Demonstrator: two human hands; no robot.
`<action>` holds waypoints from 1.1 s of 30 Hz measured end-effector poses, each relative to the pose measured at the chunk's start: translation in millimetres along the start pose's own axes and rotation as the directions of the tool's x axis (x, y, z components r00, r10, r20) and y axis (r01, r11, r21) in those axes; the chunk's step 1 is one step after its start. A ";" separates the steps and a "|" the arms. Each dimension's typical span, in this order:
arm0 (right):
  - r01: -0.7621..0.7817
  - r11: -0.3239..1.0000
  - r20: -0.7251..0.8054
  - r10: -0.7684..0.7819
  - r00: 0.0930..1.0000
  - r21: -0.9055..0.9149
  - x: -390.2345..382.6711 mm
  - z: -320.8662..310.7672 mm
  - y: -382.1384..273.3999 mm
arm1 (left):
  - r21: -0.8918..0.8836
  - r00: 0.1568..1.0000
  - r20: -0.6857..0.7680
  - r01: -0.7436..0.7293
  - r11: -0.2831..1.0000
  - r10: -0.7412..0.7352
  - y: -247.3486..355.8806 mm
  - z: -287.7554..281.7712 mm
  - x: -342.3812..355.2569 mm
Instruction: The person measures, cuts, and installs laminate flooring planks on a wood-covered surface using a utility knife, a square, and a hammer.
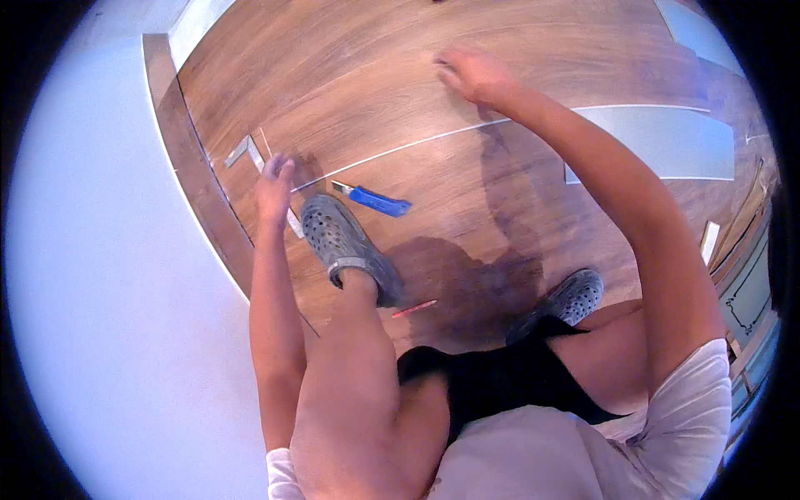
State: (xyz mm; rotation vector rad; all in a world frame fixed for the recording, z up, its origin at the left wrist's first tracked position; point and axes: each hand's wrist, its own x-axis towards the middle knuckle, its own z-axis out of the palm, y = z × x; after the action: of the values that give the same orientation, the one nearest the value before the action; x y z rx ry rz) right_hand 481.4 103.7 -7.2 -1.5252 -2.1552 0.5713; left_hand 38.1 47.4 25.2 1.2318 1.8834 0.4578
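Observation:
My left hand (274,190) reaches down beside the wall, over a metal try square (248,152) lying on the wood-look floor. Its fingers point away from me and look slightly apart, with no held thing visible; whether they touch the square is unclear. Farther right, my right hand (477,77) hovers over or rests on the planks, fingers loosely bent and a little blurred, nothing seen in them. A thin white line or strip (392,152) runs across the floor between the hands. Near my left shoe lies a blue utility knife (379,202), its blade toward the square.
A red pencil (414,309) lies between my grey clogs (343,237). Pale grey boards (658,146) lie at the right, with a small white offcut (710,242) nearer me. The white wall (125,250) bounds the left side, with a brown strip along its foot.

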 end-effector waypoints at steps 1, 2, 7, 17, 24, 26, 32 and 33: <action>-0.029 0.999 0.023 0.030 0.999 -0.024 -11.5 -6.8 2.4 | -0.058 1.000 -0.027 -0.004 0.998 0.002 -2.7 10.1 12.4; -0.044 0.998 0.040 0.046 0.998 -0.040 -19.2 -11.8 -3.3 | -0.035 0.998 -0.058 -0.002 0.999 0.000 -6.6 9.8 23.7; 0.088 0.952 0.194 -0.030 0.981 -0.293 -80.1 12.6 -46.0 | 0.590 0.916 -0.049 -0.295 0.752 0.398 -14.1 -16.6 126.4; -0.193 0.889 0.220 0.304 0.927 -0.415 -51.2 6.5 -58.1 | 0.546 0.871 0.468 -0.417 0.727 0.148 49.6 -32.3 189.3; -0.325 0.886 0.107 0.378 0.920 -0.331 -65.1 10.0 -89.7 | 0.141 0.681 0.647 -0.548 0.824 0.342 71.7 -84.9 157.2; -0.345 0.885 -0.048 0.348 0.936 -0.312 -62.1 17.3 -103.0 | 0.234 0.732 0.582 -0.567 0.789 0.354 98.0 -117.9 143.2; -0.738 0.654 -0.351 0.738 0.576 0.163 -5.5 32.4 -94.9 | 0.446 0.690 0.235 -0.702 0.555 0.684 144.3 -150.9 102.4; -0.691 0.571 -0.375 0.818 0.437 0.442 -10.5 32.5 -80.5 | 0.476 0.655 0.202 -0.715 0.512 0.728 141.9 -146.4 99.7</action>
State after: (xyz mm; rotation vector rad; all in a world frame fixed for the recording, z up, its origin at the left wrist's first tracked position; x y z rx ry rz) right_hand 404.2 66.4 10.2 -2.1692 -0.8244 0.5196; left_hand -13.5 218.8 164.8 2.4357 1.4460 0.3847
